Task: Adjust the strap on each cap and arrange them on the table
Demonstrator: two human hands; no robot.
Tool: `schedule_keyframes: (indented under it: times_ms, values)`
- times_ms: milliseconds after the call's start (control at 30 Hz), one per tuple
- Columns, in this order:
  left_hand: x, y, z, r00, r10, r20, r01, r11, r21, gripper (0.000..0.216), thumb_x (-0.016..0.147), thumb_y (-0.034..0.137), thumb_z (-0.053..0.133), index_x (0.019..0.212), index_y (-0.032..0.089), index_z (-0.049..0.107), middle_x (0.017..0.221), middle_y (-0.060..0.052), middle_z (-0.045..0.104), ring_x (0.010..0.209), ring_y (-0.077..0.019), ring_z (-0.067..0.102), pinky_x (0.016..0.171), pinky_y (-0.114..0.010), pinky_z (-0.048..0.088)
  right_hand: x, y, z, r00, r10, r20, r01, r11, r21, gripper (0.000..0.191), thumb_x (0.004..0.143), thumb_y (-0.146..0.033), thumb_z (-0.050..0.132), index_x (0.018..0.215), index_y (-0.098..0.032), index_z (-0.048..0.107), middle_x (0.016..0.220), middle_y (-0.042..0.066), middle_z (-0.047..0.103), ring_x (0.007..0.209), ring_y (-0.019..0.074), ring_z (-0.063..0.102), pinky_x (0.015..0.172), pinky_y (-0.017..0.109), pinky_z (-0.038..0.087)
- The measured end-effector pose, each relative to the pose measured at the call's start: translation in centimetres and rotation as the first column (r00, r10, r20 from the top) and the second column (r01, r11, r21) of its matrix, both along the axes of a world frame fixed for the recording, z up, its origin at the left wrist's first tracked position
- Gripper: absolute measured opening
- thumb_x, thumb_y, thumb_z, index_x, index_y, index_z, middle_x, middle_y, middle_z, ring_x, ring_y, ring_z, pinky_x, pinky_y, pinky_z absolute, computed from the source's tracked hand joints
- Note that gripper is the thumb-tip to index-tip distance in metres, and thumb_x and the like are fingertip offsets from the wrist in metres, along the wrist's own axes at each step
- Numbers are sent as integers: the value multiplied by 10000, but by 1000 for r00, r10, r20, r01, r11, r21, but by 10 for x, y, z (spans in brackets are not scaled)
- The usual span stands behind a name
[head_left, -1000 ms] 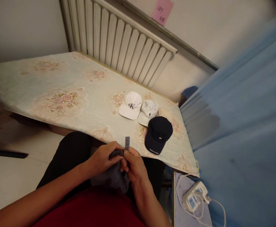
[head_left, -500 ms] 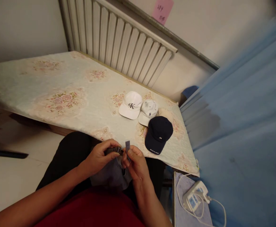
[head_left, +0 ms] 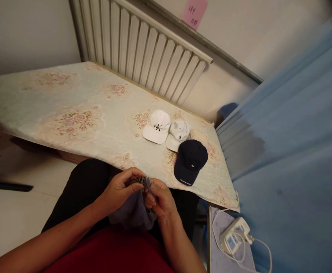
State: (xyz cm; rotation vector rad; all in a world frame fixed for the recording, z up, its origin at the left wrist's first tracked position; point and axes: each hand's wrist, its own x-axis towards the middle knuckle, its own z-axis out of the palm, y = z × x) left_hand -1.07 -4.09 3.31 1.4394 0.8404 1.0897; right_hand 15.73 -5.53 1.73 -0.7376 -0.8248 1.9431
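A grey-blue cap [head_left: 133, 212] rests in my lap, partly covered by my hands. My left hand [head_left: 123, 187] pinches the dark buckle [head_left: 142, 179] of its back strap between thumb and fingers. Close against it, my right hand [head_left: 160, 195] grips the strap's loose grey end [head_left: 148, 182], which meets the buckle. Whether the strap passes through the buckle I cannot tell. Beyond my hands, a navy cap [head_left: 191, 161], a white cap with black letters [head_left: 157, 127], a smaller pale cap [head_left: 178, 133] and a beige cap [head_left: 199, 137] lie grouped together.
The caps lie on a bed with a floral cover [head_left: 109, 125]. A white radiator [head_left: 146, 49] runs along the wall behind it. To the right hang blue curtains [head_left: 291, 151], above a small stand [head_left: 215, 231] bearing a power strip [head_left: 234, 237] with white cables.
My right hand has moved slightly down and left, bringing the strap end from upright beside the buckle to tilted against it. My left hand stays on the buckle.
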Motion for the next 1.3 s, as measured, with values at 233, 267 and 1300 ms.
schedule_keyframes:
  times_ms: [233,267,1300]
  values:
    - [3,0,7,997,-36,72,40,998,-46,159,812,305,622,914,187,593,778,9,637,734,-136,595,684,-247,477,1,-1,-1,1000,0,-18,0,1000,8,311,745,-448,694,727,-156,589,404,-85,419,331,48,293,358,191,256]
    - [3,0,7,996,-41,80,45,998,-50,154,813,302,621,914,189,592,772,12,636,727,-133,595,680,-244,477,1,-1,-1,1000,5,-19,-4,1000,10,307,745,-445,694,728,-156,592,401,-85,417,330,49,295,359,191,259]
    - [3,5,0,997,-77,-14,76,996,-38,170,806,337,605,890,189,600,797,8,602,763,-149,572,713,-271,464,-8,-1,14,984,-96,147,97,995,3,367,684,-494,709,648,-179,523,410,-81,427,349,59,320,387,208,248]
